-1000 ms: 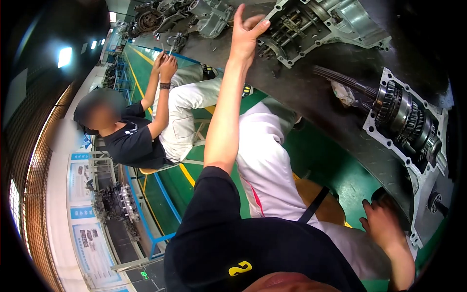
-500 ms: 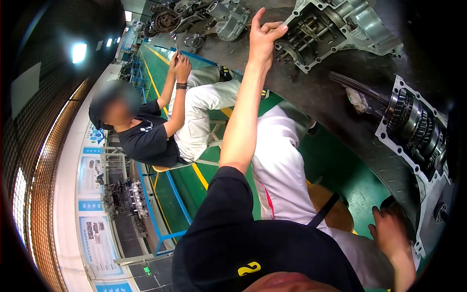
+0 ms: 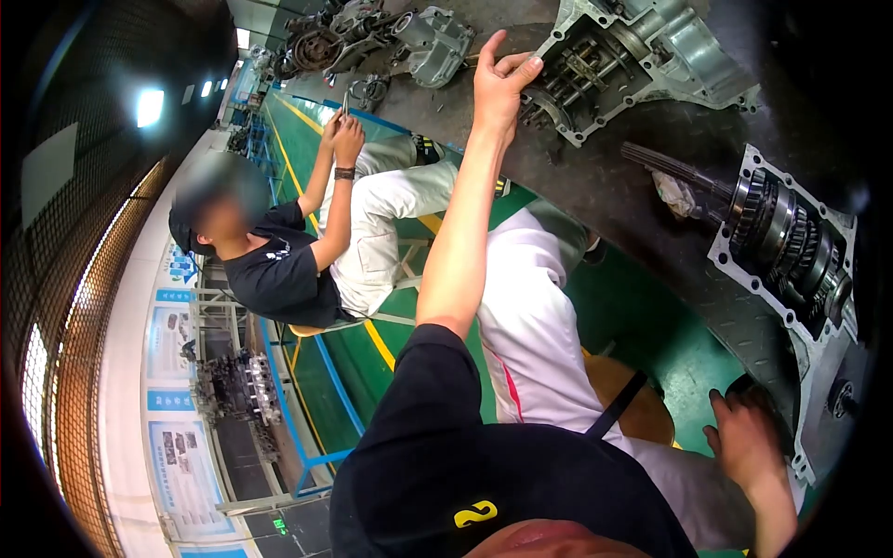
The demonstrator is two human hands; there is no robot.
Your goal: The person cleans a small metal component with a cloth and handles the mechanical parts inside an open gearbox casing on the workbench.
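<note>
My left hand [image 3: 499, 88] reaches out at the end of a straight arm to the rim of a grey metal gearbox housing [image 3: 642, 93]. Its thumb and a finger close together at the rim, while another finger sticks out. Rods and forks show inside the housing. At the lower right, my right hand [image 3: 747, 442] lies low beside the bench edge, with thumb and a finger apart and nothing seen in it. Nearest to it is a second housing half [image 3: 739, 251], which carries a gear set [image 3: 786, 228]. A splined shaft [image 3: 674, 166] extends from the gears.
Crumpled plastic [image 3: 674, 193] lies by the shaft on the dark bench [image 3: 595, 186]. More metal castings [image 3: 433, 46] stand farther along it. A seated person [image 3: 288, 260] holds a phone-like object to my left. Behind are engine parts [image 3: 237, 391] and a blue-framed stand [image 3: 321, 460].
The view has shifted slightly, so the housings and gears appear a little left. My left hand keeps its place at the housing rim. My right hand stays where it was.
</note>
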